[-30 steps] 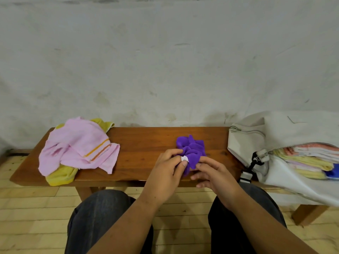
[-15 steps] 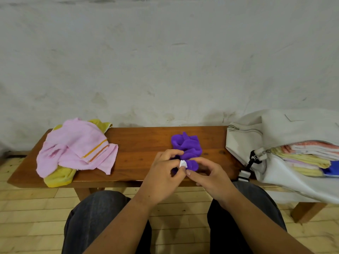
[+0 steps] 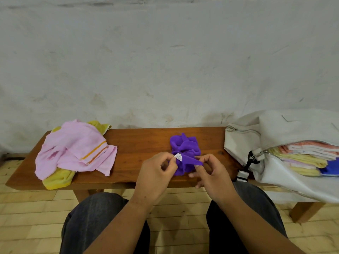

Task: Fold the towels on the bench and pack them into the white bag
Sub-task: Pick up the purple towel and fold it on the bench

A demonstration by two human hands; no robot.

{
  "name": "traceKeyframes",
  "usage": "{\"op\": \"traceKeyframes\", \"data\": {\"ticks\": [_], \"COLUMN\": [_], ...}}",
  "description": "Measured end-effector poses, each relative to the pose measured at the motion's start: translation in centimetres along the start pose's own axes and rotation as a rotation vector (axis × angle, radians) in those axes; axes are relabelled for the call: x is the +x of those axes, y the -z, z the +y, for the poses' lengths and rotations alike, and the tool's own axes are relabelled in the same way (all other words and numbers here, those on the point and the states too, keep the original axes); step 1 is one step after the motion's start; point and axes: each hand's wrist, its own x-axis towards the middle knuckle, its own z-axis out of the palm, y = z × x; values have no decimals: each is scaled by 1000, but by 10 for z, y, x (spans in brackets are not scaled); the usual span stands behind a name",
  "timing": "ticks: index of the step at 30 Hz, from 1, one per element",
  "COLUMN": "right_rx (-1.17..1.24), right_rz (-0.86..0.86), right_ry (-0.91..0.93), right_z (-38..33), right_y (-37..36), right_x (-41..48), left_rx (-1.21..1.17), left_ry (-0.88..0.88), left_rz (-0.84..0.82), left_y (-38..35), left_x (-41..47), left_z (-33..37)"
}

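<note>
Both hands pinch the crumpled purple towel [image 3: 185,151] at mid-bench [image 3: 143,140]: left hand [image 3: 156,175] in a thumb-and-finger grip by its white tag [image 3: 178,157], right hand [image 3: 211,173] on a corner; white bag [image 3: 256,136] lies right, unzipped

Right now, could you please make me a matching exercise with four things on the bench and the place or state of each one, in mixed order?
Things:
1. purple towel
2. pink towel
3. yellow towel
4. white bag

Places or states:
A. mostly under another towel
B. unzipped, folded towels inside
C. pinched by both hands
D. crumpled on top at the left end

Pairs: 1-C, 2-D, 3-A, 4-B
</note>
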Motion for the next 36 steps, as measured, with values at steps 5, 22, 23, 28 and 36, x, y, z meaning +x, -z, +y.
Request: {"op": "traceKeyframes", "data": {"ticks": [5, 22, 23, 28, 36], "right_rx": [-59, -838, -825, -636, -580], "right_rz": [45, 182, 249, 342, -245], "right_ry": [89, 358, 362, 284, 174], "right_z": [-2, -16, -23, -51, -56], "right_y": [4, 27, 30, 39, -13], "right_x": [-1, 21, 26, 42, 13], "left_rx": [-196, -139, -179, -261, -262], "left_ry": [223, 55, 82, 161, 131], "left_rz": [-40, -108, -68, 103, -28], "left_y": [3, 33, 39, 65, 55], "left_x": [0, 10, 13, 32, 37], "left_z": [5, -3, -2, 6, 33]}}
